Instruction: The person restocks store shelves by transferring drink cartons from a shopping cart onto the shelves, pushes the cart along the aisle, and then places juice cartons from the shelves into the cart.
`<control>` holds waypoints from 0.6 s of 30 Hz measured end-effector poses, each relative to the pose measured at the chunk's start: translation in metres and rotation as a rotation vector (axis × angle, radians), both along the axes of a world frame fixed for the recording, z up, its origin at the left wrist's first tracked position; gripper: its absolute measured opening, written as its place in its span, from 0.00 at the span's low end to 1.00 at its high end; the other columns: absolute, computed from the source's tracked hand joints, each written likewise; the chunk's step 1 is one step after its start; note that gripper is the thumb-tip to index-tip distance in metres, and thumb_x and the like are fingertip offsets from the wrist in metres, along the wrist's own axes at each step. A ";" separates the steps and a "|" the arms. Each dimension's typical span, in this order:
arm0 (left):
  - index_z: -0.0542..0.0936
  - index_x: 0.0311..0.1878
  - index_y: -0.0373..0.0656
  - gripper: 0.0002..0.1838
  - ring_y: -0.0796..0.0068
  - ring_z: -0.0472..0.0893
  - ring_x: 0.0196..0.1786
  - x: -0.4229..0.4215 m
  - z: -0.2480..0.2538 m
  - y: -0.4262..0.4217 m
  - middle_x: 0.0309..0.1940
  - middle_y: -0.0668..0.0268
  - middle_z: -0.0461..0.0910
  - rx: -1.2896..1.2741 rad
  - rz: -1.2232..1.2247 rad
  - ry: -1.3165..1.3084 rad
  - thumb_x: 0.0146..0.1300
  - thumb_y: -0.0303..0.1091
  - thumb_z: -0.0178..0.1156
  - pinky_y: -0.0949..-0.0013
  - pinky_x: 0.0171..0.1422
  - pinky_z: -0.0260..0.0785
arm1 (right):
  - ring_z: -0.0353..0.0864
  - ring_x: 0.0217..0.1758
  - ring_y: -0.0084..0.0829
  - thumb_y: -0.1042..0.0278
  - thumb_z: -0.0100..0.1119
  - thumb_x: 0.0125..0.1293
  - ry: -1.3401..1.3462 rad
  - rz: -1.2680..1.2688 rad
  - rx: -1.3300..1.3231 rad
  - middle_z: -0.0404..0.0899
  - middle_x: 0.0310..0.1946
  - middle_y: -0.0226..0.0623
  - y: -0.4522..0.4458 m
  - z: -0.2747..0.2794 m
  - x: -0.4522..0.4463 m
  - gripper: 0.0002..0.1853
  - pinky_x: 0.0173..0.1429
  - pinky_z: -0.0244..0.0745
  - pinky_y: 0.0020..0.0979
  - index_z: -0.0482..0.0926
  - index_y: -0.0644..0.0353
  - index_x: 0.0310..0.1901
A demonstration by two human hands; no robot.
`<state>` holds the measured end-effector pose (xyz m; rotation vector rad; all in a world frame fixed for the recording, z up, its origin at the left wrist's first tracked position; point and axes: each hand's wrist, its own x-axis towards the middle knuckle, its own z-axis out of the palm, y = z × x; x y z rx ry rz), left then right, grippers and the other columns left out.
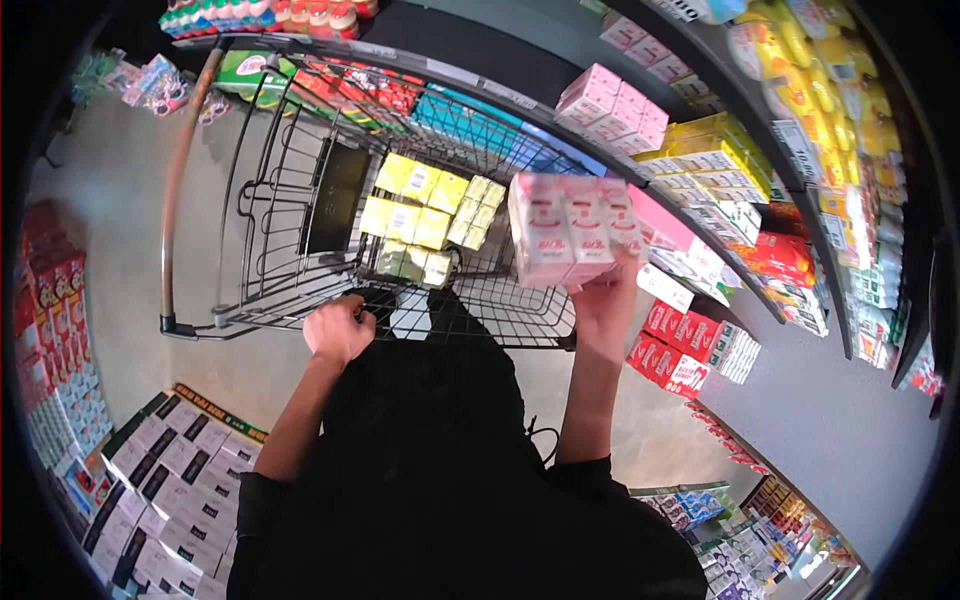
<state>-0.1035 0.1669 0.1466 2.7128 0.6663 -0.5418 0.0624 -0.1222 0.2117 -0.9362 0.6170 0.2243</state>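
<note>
My right hand (604, 292) is closed on a pink and white pack of drink cartons (572, 230), holding it up over the right end of the shopping cart (300, 278). The pack looks slightly blurred. My left hand (340, 328) is curled round the near top rim of the cart's wire basket. Inside the basket lie several yellow carton packs (412, 205), a smaller pale yellow pack (477, 212) beside them, and a greenish-yellow pack (412, 262) on the near side.
Shelves run along the right, with pink carton packs (612, 108), yellow boxes (705, 150) and yellow bags (810, 80). Red cartons (672, 348) stand on the floor to the right. Stacked white boxes (180, 480) are at lower left, red packs (60, 320) at far left.
</note>
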 end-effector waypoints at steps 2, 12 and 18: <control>0.81 0.30 0.50 0.11 0.61 0.81 0.31 0.001 0.002 0.000 0.27 0.62 0.82 -0.007 0.007 0.002 0.46 0.43 0.57 0.59 0.35 0.72 | 0.73 0.57 0.38 0.58 0.58 0.56 -0.035 -0.018 0.011 0.73 0.53 0.38 0.006 0.019 0.026 0.25 0.57 0.71 0.44 0.70 0.57 0.55; 0.81 0.30 0.51 0.11 0.61 0.81 0.32 -0.001 0.005 0.001 0.27 0.62 0.81 -0.026 0.010 0.043 0.46 0.43 0.56 0.59 0.36 0.73 | 0.73 0.57 0.44 0.53 0.46 0.61 -0.010 -0.176 0.138 0.76 0.53 0.40 0.011 0.071 0.145 0.23 0.62 0.65 0.54 0.73 0.58 0.53; 0.81 0.27 0.50 0.08 0.60 0.80 0.27 -0.007 -0.009 0.001 0.23 0.63 0.81 0.012 0.033 -0.163 0.43 0.40 0.59 0.60 0.32 0.72 | 0.72 0.56 0.51 0.57 0.47 0.60 0.265 0.017 0.262 0.77 0.51 0.43 -0.014 0.063 0.187 0.19 0.59 0.69 0.55 0.79 0.57 0.47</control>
